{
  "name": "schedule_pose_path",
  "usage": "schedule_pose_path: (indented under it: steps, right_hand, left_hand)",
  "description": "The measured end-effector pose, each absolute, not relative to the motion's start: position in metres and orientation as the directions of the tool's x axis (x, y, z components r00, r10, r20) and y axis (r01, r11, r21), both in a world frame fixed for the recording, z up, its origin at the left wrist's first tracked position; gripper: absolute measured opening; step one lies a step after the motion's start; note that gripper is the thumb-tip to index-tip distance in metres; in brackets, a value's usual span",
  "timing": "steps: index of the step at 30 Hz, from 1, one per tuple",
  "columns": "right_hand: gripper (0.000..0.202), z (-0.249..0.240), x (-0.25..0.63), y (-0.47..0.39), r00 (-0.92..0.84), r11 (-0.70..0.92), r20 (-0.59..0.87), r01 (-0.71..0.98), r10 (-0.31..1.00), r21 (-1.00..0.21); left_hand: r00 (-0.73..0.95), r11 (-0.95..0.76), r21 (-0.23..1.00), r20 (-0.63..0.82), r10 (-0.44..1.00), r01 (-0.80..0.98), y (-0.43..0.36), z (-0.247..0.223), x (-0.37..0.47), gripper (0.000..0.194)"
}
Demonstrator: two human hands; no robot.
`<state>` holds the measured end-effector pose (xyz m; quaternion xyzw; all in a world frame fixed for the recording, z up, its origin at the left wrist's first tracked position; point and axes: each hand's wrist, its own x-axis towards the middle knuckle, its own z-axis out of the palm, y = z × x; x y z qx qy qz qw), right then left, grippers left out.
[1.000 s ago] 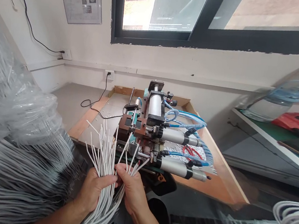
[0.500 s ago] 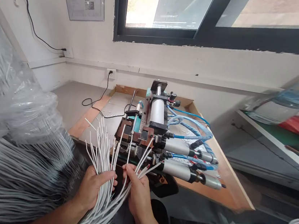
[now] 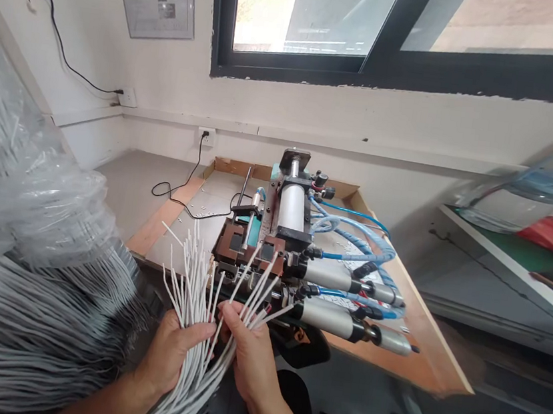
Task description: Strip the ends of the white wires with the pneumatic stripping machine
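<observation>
A thick bundle of white cables (image 3: 190,357) hangs between my two hands, its loose ends pointing up and fanned apart. My left hand (image 3: 168,351) is closed around the larger part, thumb across the front. A smaller group of the cables lies in my right hand (image 3: 248,351), whose thumb and forefinger pinch close to the left hand's fingertips. Just beyond the cable ends stands a pneumatic machine (image 3: 291,209) with silver cylinders and brown metal blocks (image 3: 252,244). The cables' lower lengths run down out of view.
Plastic-wrapped grey cable bundles (image 3: 28,297) fill the left side. The machine sits in a wooden-edged tray (image 3: 433,350) with small white scraps (image 3: 205,210) and blue hoses (image 3: 376,254). To the right, a shelf (image 3: 516,260) bears a large clear bottle (image 3: 504,198) and a red bag.
My right hand has shifted slightly left, closer to my left hand. One cable that stood upright at its fingertips now leans right with the right-hand group.
</observation>
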<state>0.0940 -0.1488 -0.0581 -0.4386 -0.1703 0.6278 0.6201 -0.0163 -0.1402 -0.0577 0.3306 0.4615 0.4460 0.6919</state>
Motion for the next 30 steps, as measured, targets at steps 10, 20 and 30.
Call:
schedule_pose_path:
  steps: [10,20,30]
  right_hand:
    - [0.025,-0.067,0.103,-0.156,0.229,-0.14,-0.322,-0.574,0.918,-0.807]
    - [0.019,-0.065,0.094,-0.159,0.09,-0.15,-0.205,-0.416,0.975,-0.897]
    - [0.025,-0.073,0.096,-0.148,0.357,-0.04,-0.303,-0.589,0.884,-0.807]
  left_hand:
    - [0.07,0.397,0.857,-0.397,0.915,-0.329,-0.134,-0.055,-0.018,0.021]
    - [0.167,0.36,0.831,-0.319,0.933,-0.425,-0.129,-0.046,-0.013,0.013]
    - [0.143,0.37,0.864,-0.341,0.929,-0.342,-0.113,-0.034,-0.014,0.019]
